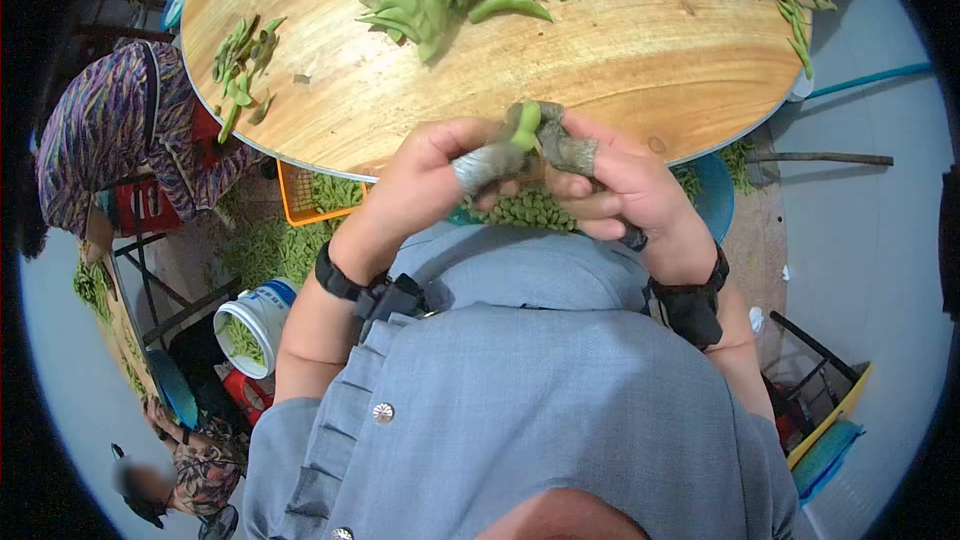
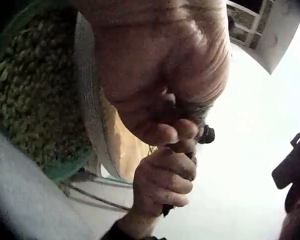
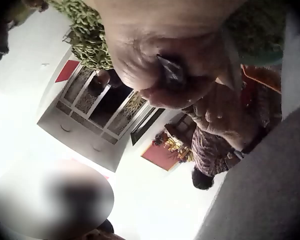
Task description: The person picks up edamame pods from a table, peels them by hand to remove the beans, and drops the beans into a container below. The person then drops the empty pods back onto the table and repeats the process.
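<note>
The green pod point(image 1: 525, 127) is between the two hands, just over the near edge of the round wooden table point(image 1: 600, 70). It looks bright, smooth and plump, with a slightly curved shape. The left hand point(image 1: 430, 165) pinches it narrowly, with a taped thumb. The right hand point(image 1: 630, 180) is curled round a dark thing point(image 1: 632, 237); whether it also grips the pod, I cannot tell.

On L, 1 person point(image 1: 105, 130) in multicol. clothes point(image 1: 128, 85) is nr. orange basket point(image 1: 288, 198); white bucket point(image 1: 285, 315) is also nr. On R, teal pole point(image 1: 870, 80) is above brown stick point(image 1: 835, 158).
</note>
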The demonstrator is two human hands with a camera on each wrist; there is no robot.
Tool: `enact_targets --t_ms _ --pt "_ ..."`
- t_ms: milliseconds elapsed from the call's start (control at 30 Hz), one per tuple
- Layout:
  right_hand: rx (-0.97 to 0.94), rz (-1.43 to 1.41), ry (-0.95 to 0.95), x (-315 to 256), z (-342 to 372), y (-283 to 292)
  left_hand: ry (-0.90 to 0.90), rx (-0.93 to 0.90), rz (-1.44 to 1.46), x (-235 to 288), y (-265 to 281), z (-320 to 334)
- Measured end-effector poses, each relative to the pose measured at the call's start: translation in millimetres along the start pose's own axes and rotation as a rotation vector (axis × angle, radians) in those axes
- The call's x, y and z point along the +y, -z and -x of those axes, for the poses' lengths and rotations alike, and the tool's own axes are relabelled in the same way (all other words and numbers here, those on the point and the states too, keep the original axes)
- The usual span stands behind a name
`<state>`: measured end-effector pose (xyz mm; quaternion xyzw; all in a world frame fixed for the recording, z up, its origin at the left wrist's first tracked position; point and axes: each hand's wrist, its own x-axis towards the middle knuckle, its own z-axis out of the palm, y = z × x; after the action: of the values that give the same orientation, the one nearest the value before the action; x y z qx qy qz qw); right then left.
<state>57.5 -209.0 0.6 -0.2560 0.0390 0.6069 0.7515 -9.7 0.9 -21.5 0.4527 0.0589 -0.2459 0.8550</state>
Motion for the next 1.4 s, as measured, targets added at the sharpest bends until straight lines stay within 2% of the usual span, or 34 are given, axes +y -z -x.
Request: enact_targets --t_ms 67,100,167,233,300,333,400,433,500,533,567,600,633,667,700,767,833,900,933,1000,1067,1133,1200,1300,1367,1400 --pt "0.272 0.419 0.076 1.0 -1.4 -13.8 -0.502 0.234 -1.27 3.2 -13.2 -2.6" --pt "0.27 0.419 0.078 3.6 -2.9 -15.9 -0.502 0.234 -1.272 0.1 -15.4 -3.4" --pt "0.299 0.533 0.158 7.6 -4.8 -18.5 -0.699 0.439 -1.847 -8.5 -16.1 -5.3" --pt "0.287 0.553 0.202 9.8 -4.0 -16.4 -0.698 0.455 -1.839 -12.3 -14.9 -7.3" --pt "0.283 0.57 0.244 10.3 -0.5 -12.2 -0.619 0.317 -1.298 -14.4 -15.6 -7.1" --pt "0.252 0.499 0.212 8.9 3.7 -8.7 -0.618 0.313 -1.296 -11.9 -15.7 -5.2" --pt "0.223 0.43 0.179 6.7 9.9 -1.5 0.069 0.133 0.015 -4.5 -14.6 0.1" --pt "0.225 0.471 0.131 6.7 11.9 2.8 0.07 0.133 0.016 -6.3 -15.4 0.3" --pt "0.229 0.506 0.084 15.8 5.6 17.1 0.07 0.182 -0.312 -10.1 -16.8 0.6" --pt "0.368 0.846 0.463 27.6 -5.4 31.6 0.026 0.202 -0.44 -10.7 -16.5 -0.4" --pt "0.503 1.176 0.853 35.0 -10.3 39.3 0.03 0.202 -0.438 -11.1 -18.2 -0.6" --pt "0.505 1.175 0.852 30.5 -6.5 32.9 -0.07 0.18 -0.687 -9.0 -21.7 -1.3" --pt "0.53 1.317 0.801 20.7 -0.2 20.5 -0.175 0.155 -0.935 -5.5 -25.9 -2.4" --pt "0.553 1.457 0.747 14.9 3.8 13.0 -0.269 0.149 -1.06 -0.7 -32.7 -1.6" --pt "0.554 1.457 0.748 13.5 3.7 11.9 -0.269 0.149 -1.061 -2.6 -34.5 -1.5" --pt "0.536 1.647 0.756 11.2 1.5 11.2 -0.414 0.141 -1.168 -7.1 -35.9 -1.3" --pt "0.543 1.71 0.813 14.8 -3.0 9.9 -0.377 0.118 -1.122 -6.3 -34.1 0.1" --pt "0.553 1.769 0.87 17.6 -5.8 12.8 -0.071 0.068 -0.823 -1.2 -33.5 3.1" --pt "0.619 1.702 0.858 18.4 -7.4 16.0 -0.069 0.067 -0.822 -0.9 -31.9 5.1" --pt "0.68 1.635 0.847 16.9 -5.5 18.0 0.075 0.053 -0.484 -0.8 -29.1 8.1" --pt "0.589 1.423 0.638 12.7 3.2 16.5 0.044 0.104 -0.546 -2.0 -28.2 7.9" --pt "0.585 1.516 0.669 14.3 6.7 7.5 0.01 0.157 -0.609 -5.1 -27.1 6.8" --pt "0.583 1.608 0.699 17.5 4.5 8.0 -0.205 0.212 -0.841 -10.5 -27.0 5.5" --pt "0.565 1.669 0.748 20.2 -1.8 15.5 -0.261 0.117 -1.01 -5.5 -29.2 6.5" --pt "0.518 1.557 0.522 14.4 1.0 9.1 -0.22 0.078 -0.978 -2.9 -28.6 8.1" --pt "0.518 1.557 0.522 16.0 -0.5 14.1 -0.179 0.04 -0.946 -2.1 -27.5 9.6"
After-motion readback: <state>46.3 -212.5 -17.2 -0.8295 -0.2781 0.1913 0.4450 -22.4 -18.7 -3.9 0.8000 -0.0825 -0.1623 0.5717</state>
